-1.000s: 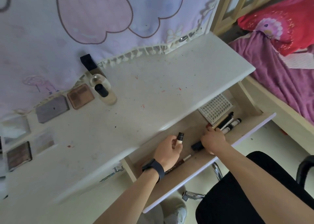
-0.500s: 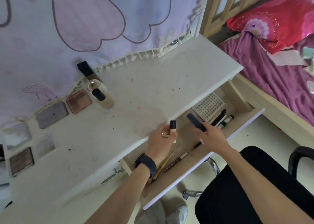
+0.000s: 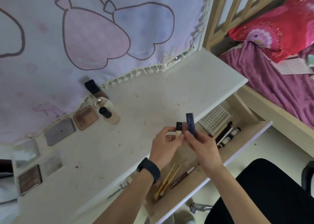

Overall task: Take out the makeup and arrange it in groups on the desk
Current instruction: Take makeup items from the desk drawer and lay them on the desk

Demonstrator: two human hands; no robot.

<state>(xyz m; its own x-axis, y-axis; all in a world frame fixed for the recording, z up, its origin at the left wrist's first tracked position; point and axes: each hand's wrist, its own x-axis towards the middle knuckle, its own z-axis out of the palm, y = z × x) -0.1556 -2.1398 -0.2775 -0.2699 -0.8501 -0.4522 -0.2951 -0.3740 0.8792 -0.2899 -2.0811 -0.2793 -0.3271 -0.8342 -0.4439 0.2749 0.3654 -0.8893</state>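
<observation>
Over the worktop (image 3: 136,91) front edge, left hand (image 3: 164,146) fingers pinched a black-capped tube (image 3: 178,130) and right hand (image 3: 203,143) fingers pinched a dark blue tube (image 3: 191,126). Both tubes stood upright, side by side. The bottles (image 3: 108,115) lay up-left, nearer the left hand, so probably its tube first.

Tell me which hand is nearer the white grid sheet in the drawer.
Right. The right hand, holding a dark blue tube, is just beside the grid sheet; the left hand, holding a black-capped tube, is farther off, over the desk edge.
</observation>
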